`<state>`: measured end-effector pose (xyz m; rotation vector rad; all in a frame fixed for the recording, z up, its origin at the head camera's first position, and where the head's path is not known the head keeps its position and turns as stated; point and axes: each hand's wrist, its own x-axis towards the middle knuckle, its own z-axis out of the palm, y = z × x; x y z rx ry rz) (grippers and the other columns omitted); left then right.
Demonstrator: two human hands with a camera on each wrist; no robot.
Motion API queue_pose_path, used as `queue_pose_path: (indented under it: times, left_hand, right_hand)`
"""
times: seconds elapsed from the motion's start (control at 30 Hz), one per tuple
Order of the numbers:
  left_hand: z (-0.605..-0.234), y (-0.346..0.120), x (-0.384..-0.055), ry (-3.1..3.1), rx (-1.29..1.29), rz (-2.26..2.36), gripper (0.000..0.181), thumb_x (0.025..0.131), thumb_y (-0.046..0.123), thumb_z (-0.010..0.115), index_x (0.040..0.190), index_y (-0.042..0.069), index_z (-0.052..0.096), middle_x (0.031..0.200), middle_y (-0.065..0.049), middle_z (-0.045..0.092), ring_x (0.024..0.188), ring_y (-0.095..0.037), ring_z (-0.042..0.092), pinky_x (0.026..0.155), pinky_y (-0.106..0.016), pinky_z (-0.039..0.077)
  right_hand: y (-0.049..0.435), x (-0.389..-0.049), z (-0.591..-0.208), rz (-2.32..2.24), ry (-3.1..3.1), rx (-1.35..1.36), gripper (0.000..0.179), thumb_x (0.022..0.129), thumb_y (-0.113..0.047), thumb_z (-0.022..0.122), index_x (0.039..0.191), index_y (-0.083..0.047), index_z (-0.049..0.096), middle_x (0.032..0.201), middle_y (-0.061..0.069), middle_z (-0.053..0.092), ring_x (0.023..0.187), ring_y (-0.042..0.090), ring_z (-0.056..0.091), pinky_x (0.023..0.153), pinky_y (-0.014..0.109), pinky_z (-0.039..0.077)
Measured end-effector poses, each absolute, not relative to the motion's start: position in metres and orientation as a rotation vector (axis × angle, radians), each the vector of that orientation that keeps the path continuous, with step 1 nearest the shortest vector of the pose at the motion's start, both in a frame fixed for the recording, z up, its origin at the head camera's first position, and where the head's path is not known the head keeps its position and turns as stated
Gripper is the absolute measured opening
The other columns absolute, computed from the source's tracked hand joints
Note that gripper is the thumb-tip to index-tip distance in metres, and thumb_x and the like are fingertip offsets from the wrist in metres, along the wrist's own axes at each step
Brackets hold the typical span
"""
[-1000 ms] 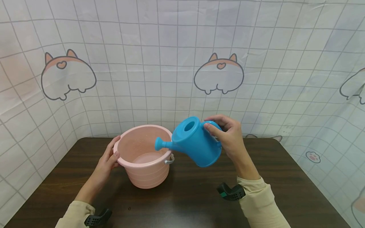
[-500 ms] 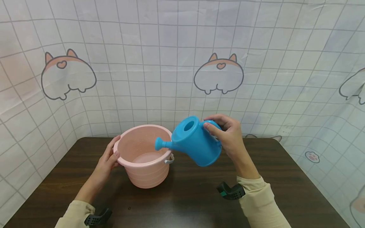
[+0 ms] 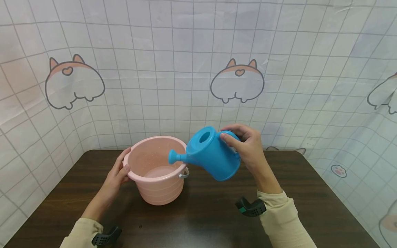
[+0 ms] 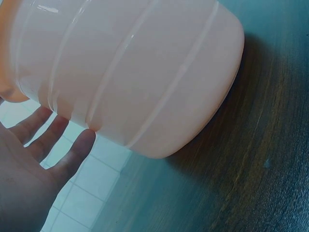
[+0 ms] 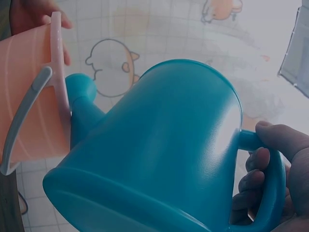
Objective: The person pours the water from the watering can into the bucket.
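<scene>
A pink bucket (image 3: 161, 189) stands on the dark table with small specks on its inner wall. At its left side my left hand (image 3: 117, 174) holds the rim, thumb over the edge; in the left wrist view, several fingers (image 4: 72, 159) lie against the ribbed outer wall. My right hand (image 3: 249, 148) grips the handle of a blue watering can (image 3: 214, 155), fingers curled through the loop in the right wrist view. The can is tilted left, off the table, its spout head (image 3: 173, 156) over the bucket's opening. No stream shows from the spout.
The bucket's grey handle (image 5: 24, 121) hangs down its right side. Dark wood table (image 3: 211, 220) spreads under everything. A white gridded cloth (image 3: 183, 69) with cartoon corgis stands behind and at both sides.
The watering can and my right hand have shifted very slightly left and up. The bucket and my left hand stay where they were.
</scene>
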<state>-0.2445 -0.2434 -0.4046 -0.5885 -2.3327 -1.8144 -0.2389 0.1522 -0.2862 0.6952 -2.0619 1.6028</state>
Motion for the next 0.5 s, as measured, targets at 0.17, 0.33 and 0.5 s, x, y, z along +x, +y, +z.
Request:
queue_pose_path:
  times: [0.17, 0.33, 0.5]
  left_hand:
    - [-0.4045, -0.2438, -0.2446, -2.327, -0.611, -1.821, 0.051, 0.099, 0.019, 0.031, 0.147, 0.025, 0.014, 0.139, -0.020, 0.030, 0.106, -0.009, 0.052, 0.080, -0.023, 0.049]
    - [-0.4041, -0.2438, -0.2445, -2.336, -0.605, -1.821, 0.051, 0.099, 0.020, 0.030, 0.147, 0.026, 0.013, 0.142, -0.021, 0.027, 0.108, -0.008, 0.051, 0.080, -0.023, 0.049]
    - [-0.4047, -0.2439, -0.2445, -2.333, -0.593, -1.824, 0.051, 0.100, 0.019, 0.030, 0.147, 0.026, 0.013, 0.140, -0.021, 0.029, 0.107, -0.007, 0.052, 0.080, -0.022, 0.049]
  right_hand:
    - [0.1513, -0.2392, -0.2856, 1.600, -2.056, 0.699, 0.021, 0.084, -0.016, 0.066, 0.101, -0.005, 0.065, 0.086, -0.005, 0.066, 0.079, 0.018, 0.061, 0.072, 0.031, 0.052]
    - [0.1504, -0.2403, -0.2858, 1.600, -2.049, 0.695, 0.021, 0.084, -0.016, 0.066, 0.101, -0.004, 0.065, 0.085, -0.006, 0.066, 0.078, 0.016, 0.061, 0.072, 0.031, 0.053]
    - [0.1488, -0.2413, -0.2854, 1.605, -2.033, 0.697, 0.021, 0.083, -0.015, 0.066, 0.100, -0.003, 0.065, 0.084, -0.004, 0.066, 0.078, 0.016, 0.062, 0.072, 0.031, 0.053]
